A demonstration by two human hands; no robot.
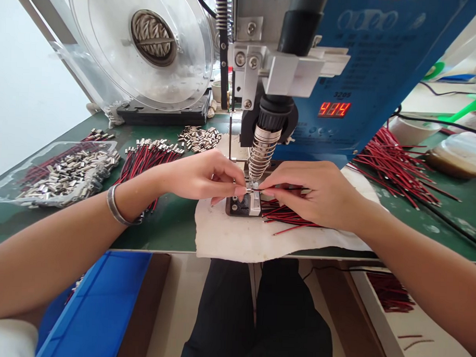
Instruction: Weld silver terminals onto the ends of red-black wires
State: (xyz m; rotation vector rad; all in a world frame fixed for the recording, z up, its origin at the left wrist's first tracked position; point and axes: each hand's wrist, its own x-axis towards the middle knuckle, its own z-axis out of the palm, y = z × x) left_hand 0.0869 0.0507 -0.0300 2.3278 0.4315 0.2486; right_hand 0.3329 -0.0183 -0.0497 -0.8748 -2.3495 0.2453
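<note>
My left hand (207,176) is closed in a pinch on a small metal connector (249,189) at the fixture (254,206), just below the soldering iron's spring-wrapped tip holder (262,150). Thumb and forefinger of my right hand (315,196) grip a thin red-black wire (300,189), whose left end reaches the connector. Whether the wire end touches the metal is too small to tell. Under my right hand, several loose red-black wires (285,215) lie on a white cloth (236,238).
A blue soldering machine (341,135) stands behind, its display lit red. To the left are a clear tray (68,175) of metal connectors, a connector heap (200,139) and a bundle of wires with connectors (145,159). More red-black wires (398,166) lie at right.
</note>
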